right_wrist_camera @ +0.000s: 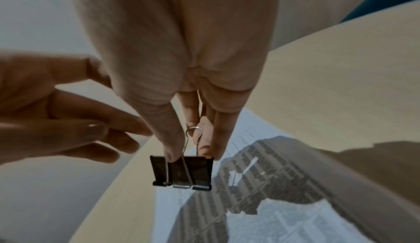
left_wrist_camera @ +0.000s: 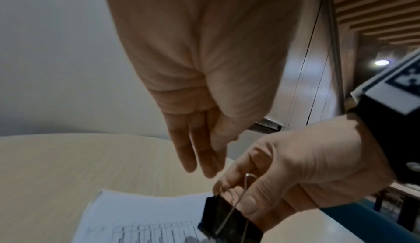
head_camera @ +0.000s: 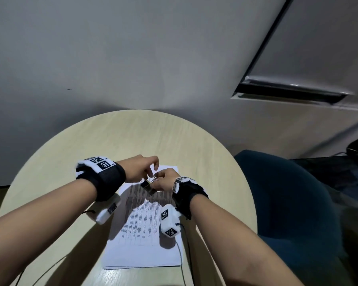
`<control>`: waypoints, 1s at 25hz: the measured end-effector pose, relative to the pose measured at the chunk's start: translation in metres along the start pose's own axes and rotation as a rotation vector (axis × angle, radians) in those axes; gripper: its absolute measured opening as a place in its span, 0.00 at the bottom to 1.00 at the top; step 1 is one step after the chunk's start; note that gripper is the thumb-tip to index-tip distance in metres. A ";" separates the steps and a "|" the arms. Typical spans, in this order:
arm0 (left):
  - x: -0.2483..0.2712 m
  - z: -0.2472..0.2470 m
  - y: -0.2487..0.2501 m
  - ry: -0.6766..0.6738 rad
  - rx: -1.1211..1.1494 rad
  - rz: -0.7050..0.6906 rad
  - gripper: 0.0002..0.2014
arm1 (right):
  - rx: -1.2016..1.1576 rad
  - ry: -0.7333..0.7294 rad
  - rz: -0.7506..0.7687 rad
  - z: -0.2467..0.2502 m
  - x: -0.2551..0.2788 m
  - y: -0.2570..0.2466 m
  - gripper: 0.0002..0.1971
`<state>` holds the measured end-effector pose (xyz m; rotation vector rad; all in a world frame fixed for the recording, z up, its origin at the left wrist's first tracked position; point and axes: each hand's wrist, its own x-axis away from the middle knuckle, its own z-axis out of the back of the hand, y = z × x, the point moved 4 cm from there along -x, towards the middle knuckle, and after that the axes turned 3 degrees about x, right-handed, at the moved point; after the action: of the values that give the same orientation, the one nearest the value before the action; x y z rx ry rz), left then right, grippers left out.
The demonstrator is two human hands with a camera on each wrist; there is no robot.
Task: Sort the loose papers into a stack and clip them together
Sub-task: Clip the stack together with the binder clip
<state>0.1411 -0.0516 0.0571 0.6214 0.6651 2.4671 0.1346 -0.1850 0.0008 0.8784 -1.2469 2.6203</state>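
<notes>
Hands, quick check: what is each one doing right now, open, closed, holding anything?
Left hand: open, fingers relaxed, holding nothing.
Right hand: pinching the wire handles of the black binder clip above the paper stack.

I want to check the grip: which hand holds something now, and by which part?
The right hand pinches the black binder clip by its wire handles, above the papers. The left hand holds nothing.

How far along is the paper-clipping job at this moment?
Done: the papers lie in one squared stack on the round table. In hand: the right hand pinches the wire handles of the black binder clip, held above the stack; the left hand hovers beside it, fingers loose, holding nothing. Left: the clip is not yet on the papers.
</notes>
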 end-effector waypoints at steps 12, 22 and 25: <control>-0.057 -0.011 -0.056 -0.035 -0.285 0.305 0.19 | 0.099 0.090 -0.231 0.032 -0.024 0.090 0.23; -0.113 -0.057 -0.097 -0.150 -0.444 0.422 0.29 | -0.029 -0.019 -0.305 0.024 -0.048 0.115 0.17; -0.109 -0.066 -0.101 -0.234 -0.492 0.465 0.42 | -0.018 -0.065 -0.315 0.017 -0.048 0.115 0.21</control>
<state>0.2241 -0.0597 -0.0824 0.9176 -0.2060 2.7578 0.1437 -0.2665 -0.0943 1.0668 -1.0449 2.3474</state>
